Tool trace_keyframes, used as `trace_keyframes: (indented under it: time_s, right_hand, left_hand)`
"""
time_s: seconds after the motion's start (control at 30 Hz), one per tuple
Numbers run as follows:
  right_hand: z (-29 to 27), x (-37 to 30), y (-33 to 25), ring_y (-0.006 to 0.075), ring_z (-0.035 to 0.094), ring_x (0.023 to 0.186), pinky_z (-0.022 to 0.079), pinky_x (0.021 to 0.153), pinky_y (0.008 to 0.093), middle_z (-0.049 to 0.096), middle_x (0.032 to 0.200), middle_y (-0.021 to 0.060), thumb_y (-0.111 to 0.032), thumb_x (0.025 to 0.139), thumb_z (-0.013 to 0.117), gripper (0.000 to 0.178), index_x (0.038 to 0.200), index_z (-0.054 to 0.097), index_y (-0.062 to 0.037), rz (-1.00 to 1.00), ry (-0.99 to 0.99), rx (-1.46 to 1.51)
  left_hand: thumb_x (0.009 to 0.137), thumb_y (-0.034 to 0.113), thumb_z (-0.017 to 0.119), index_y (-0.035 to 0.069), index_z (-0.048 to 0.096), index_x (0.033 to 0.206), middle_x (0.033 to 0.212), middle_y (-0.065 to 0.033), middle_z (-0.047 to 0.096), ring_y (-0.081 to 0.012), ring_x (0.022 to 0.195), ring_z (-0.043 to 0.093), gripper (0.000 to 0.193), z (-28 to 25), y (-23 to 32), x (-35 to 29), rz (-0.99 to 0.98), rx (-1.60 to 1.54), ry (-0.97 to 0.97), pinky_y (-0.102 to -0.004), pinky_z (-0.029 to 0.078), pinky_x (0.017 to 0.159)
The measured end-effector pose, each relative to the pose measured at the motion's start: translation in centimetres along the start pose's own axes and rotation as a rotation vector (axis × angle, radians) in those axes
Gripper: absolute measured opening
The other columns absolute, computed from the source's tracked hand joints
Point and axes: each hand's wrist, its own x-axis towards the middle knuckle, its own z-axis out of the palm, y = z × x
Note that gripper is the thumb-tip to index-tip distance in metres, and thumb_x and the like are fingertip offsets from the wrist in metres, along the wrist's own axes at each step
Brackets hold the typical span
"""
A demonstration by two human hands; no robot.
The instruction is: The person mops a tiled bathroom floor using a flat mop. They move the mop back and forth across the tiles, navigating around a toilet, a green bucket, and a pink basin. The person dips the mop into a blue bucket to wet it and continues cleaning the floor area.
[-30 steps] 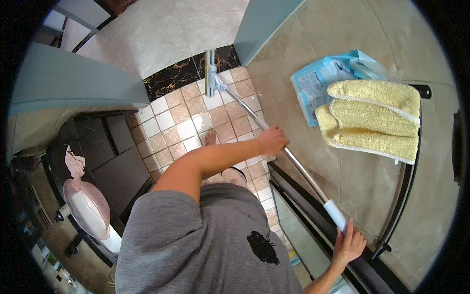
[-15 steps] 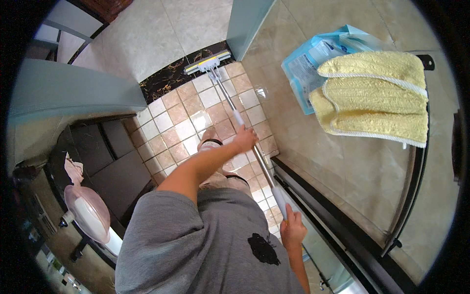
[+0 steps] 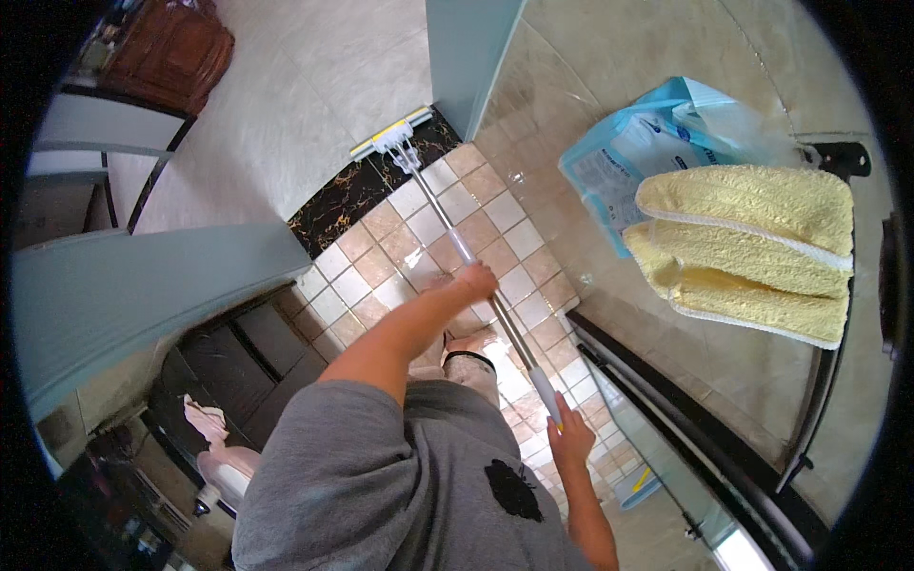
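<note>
Both my hands hold a sponge mop by its pole [image 3: 514,328]. My left hand [image 3: 476,282] is wrapped round the middle of the metal pole, just below a pale plastic joint. Nearer to me, my right hand [image 3: 570,438] grips the light grey handle at the pole's end. At the far end, the mop head [image 3: 390,138], with a yellow strip along it, rests at the far edge of a dark marbled threshold [image 3: 354,196], partly over the pale floor beyond. The underside of the head is hidden.
Small pink and white tiles [image 3: 481,224] cover the floor at my feet. A yellow towel [image 3: 752,247] hangs on a rack at right, beside a blue plastic package [image 3: 609,162]. A glass door frame [image 3: 666,409] runs along the right. A blue-grey door [image 3: 143,285] stands left, above dark drawers [image 3: 238,362].
The mop head has moved forward across the threshold, onto its far edge. My view has shifted, showing more of the wooden furniture at far left. Both hands keep their hold on the pole.
</note>
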Motion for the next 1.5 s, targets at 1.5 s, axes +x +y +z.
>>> trace_keyframes:
  time_s: [1.5]
  right_hand:
    - [-6.3, -21.7, -5.0, 0.0263, 0.057, 0.061, 0.046, 0.055, 0.0391, 0.055, 0.070, 0.0081, -0.026, 0.079, 0.073, 0.035, 0.113, 0.069, -0.0199, 0.409, 0.308, 0.089]
  left_hand:
    - [0.075, 0.020, 0.064, 0.014, 0.063, 0.080, 0.072, -0.0129, 0.065, -0.0357, 0.075, 0.065, 0.008, -3.2, 14.8, -8.4, 0.699, -0.362, -0.064, -0.0498, 0.049, 0.065]
